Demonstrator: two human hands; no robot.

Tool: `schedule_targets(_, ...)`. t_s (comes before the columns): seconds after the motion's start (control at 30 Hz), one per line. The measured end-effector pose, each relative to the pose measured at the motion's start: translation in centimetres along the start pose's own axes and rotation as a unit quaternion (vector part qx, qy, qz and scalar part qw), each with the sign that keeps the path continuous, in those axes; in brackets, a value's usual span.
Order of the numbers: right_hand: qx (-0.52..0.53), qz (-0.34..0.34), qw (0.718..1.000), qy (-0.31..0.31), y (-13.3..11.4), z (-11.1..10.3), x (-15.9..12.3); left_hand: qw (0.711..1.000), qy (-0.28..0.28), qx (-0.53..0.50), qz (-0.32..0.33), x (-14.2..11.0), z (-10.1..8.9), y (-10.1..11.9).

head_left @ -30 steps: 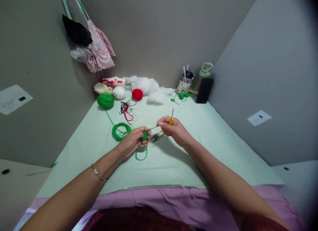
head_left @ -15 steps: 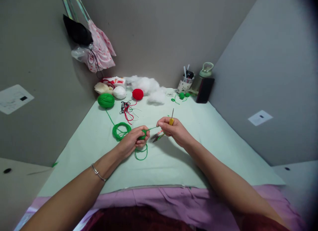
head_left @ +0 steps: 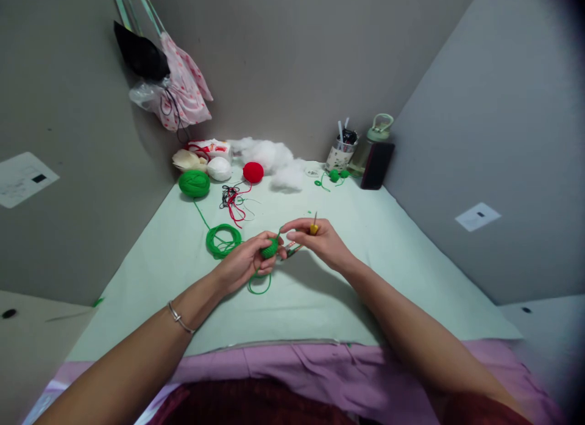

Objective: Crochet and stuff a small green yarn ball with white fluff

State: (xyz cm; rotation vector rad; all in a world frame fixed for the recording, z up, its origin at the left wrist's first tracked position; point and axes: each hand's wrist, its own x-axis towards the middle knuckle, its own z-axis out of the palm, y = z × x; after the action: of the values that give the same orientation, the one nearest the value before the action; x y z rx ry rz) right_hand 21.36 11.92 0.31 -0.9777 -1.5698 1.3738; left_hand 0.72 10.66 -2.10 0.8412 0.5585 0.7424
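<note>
My left hand (head_left: 247, 260) is closed around a small green crocheted piece (head_left: 269, 249), holding it just above the table. A loop of green yarn (head_left: 259, 292) hangs below that hand. My right hand (head_left: 322, 242) grips a yellow-handled crochet hook (head_left: 314, 228), its metal shaft pointing up and away from the piece. The right fingertips are close to the piece's top edge, where a short green strand rises toward them. A pair of snips (head_left: 294, 249) lies below the right fingers, partly hidden by them. To the left rests a green yarn coil (head_left: 211, 242).
Behind the coil sit a green yarn ball (head_left: 194, 184), a white ball (head_left: 219, 169) and a red ball (head_left: 253, 172). White stuffing (head_left: 269, 157) lies at the back. A pen cup (head_left: 340, 157), a bottle (head_left: 379, 129) and a dark phone (head_left: 377, 166) stand at the back right.
My right hand has moved left, closer to the green piece, and the strand stretched between the hands is shorter. My left fingers have shifted, showing more of the piece.
</note>
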Motion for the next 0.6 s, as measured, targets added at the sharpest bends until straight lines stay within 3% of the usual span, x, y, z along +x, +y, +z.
schedule_targets(0.1,-0.019,-0.013,0.999,-0.041,0.5,0.7,-0.2,1.0,-0.007,-0.001,0.001,0.0,0.0,-0.1)
schedule_targets(0.33,-0.097,-0.04,0.994,-0.006,1.2,1.4,-0.3,1.0,-0.015,-0.011,-0.003,0.0,0.1,0.1)
schedule_targets(0.5,-0.006,-0.006,0.994,0.113,0.0,0.5,0.2,1.0,-0.004,-0.025,0.001,0.0,0.0,0.2)
schedule_targets(0.6,0.005,0.007,0.993,0.117,-0.4,-0.1,0.3,1.0,0.0,-0.025,0.005,-0.1,0.2,0.1)
